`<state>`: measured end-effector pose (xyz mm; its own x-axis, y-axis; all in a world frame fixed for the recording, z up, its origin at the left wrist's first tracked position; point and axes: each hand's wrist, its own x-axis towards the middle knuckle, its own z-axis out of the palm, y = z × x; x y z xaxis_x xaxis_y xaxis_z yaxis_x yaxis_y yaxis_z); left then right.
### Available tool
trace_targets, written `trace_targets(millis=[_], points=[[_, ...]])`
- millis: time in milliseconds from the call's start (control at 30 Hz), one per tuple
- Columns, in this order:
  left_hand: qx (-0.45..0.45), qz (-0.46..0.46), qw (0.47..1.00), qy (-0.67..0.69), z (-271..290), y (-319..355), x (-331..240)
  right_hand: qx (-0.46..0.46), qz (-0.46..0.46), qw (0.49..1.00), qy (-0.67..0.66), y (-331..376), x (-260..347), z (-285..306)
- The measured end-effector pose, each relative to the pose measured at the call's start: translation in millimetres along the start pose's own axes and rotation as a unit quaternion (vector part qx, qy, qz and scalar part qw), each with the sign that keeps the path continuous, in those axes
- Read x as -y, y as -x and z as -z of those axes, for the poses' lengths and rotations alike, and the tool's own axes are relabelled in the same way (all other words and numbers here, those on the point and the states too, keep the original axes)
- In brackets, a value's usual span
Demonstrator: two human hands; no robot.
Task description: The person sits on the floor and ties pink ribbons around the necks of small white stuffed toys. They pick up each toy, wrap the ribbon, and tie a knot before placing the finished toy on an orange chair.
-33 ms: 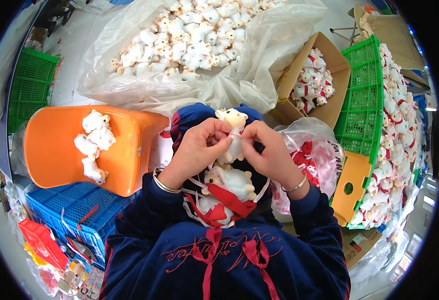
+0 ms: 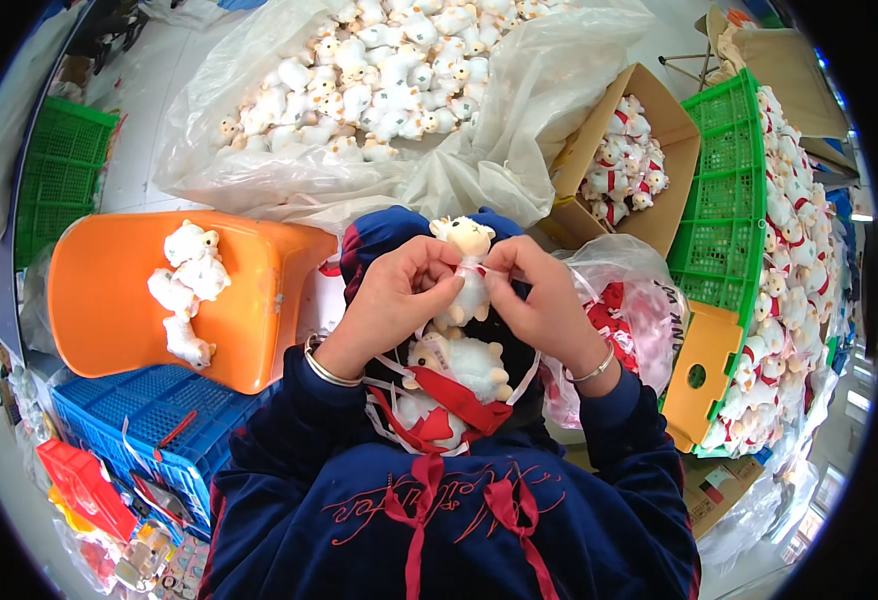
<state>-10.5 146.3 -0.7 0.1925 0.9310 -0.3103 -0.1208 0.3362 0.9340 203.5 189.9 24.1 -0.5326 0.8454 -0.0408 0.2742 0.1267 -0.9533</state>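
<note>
Both hands are gripping one small plush sheep at chest height over the lap.

The left hand [image 2: 394,295] is pinching the plush sheep [image 2: 469,265] at its neck; the right hand [image 2: 549,300] is pinching the red ribbon [image 2: 476,270] there. The toy is looking light, soft and squashy, best taken around the body.

We hold one toy sheep [image 2: 466,262] between our two hands, right in front of us, and another toy sheep [image 2: 459,365] lies in our lap below it. To our left a chair [image 2: 259,300] has toys [image 2: 187,290] on its seat, with a crate [image 2: 139,420] in front of it. Behind our hands lies a big bag of toys [image 2: 379,90], and to our right a box [image 2: 649,130] and a basket [image 2: 729,200] hold more.
</note>
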Motion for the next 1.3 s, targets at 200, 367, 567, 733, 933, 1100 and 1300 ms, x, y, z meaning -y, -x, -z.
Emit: trace_targets(millis=[200,367,567,733,933,1100,1300], points=[[0.08,0.005,0.994,0.08,5.1,4.9,0.2,0.064,-0.123,0.974,-0.182,-14.1,16.7,12.1],[0.081,-0.011,0.99,0.117,4.6,5.2,5.3,0.105,-0.051,0.993,-0.034,-15.7,30.1,3.1],[0.106,0.006,0.975,0.197,14.2,4.3,10.8,0.042,0.057,0.985,0.159,-10.7,18.5,-14.0],[0.128,-0.006,0.971,0.2,17.1,2.5,19.6,-0.04,0.088,0.973,0.211,-4.4,11.2,-26.1],[0.076,-0.016,0.988,0.132,7.5,3.3,13.0,-0.107,0.021,0.982,0.156,3.2,8.0,-34.6],[0.024,0.003,0.999,0.043,0.8,3.0,8.9,-0.1,-0.054,0.986,0.124,5.3,19.8,-30.0],[0.056,-0.006,0.996,0.066,2.5,0.3,11.8,-0.074,-0.03,0.986,0.146,1.8,28.5,-24.7]])
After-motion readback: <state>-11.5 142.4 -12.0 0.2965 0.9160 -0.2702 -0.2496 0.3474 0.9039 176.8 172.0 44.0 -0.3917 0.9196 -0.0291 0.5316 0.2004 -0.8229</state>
